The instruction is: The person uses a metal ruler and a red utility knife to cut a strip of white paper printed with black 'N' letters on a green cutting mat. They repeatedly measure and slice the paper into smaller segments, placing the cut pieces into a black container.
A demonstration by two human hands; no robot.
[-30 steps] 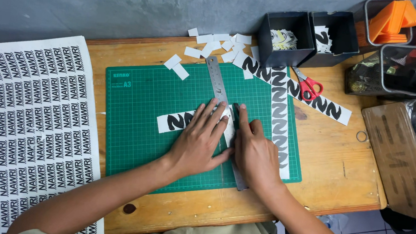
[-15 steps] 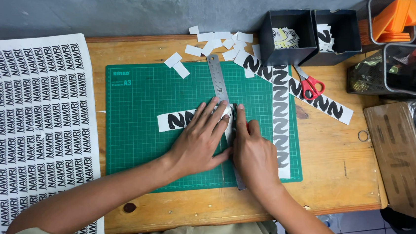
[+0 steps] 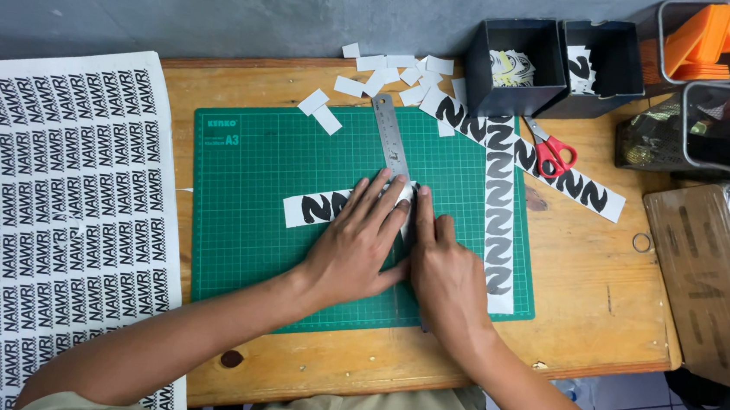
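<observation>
- On the green cutting mat [image 3: 251, 222] in the middle of the desk [image 3: 585, 274], your left hand [image 3: 358, 243] lies flat with fingers spread, pressing down on a steel ruler [image 3: 392, 142] and a white paper strip [image 3: 317, 207] with black letter shapes.
- The ruler runs from the mat's far edge toward you, slightly tilted; its near part is hidden under your two hands.
- The strip pokes out to the left of your left hand and lies across the ruler's line, near the mat's centre.
- Your right hand [image 3: 446, 276] rests just right of the ruler on the mat, fingers curled together and pointing away from you. It touches your left hand at the thumb side. You cannot tell from this view whether it grips anything.
- A longer printed strip [image 3: 498, 224] lies along the mat's right edge, running toward you.
- Another strip [image 3: 579, 187] crosses off the mat's far right corner onto the bare wood.
- Red-handled scissors [image 3: 550, 152] sit on that strip, just beyond the mat's right corner.
- Small white paper offcuts [image 3: 389, 68] are scattered past the mat's far edge.
- Two dark open boxes [image 3: 513, 91] stand beyond the mat's far right corner, with paper pieces inside.
- A large printed sheet [image 3: 42, 223] covers the desk's left end, left of the mat, hanging over the near edge.
- A brown cardboard box [image 3: 706, 284] sits to the right of the desk.
</observation>
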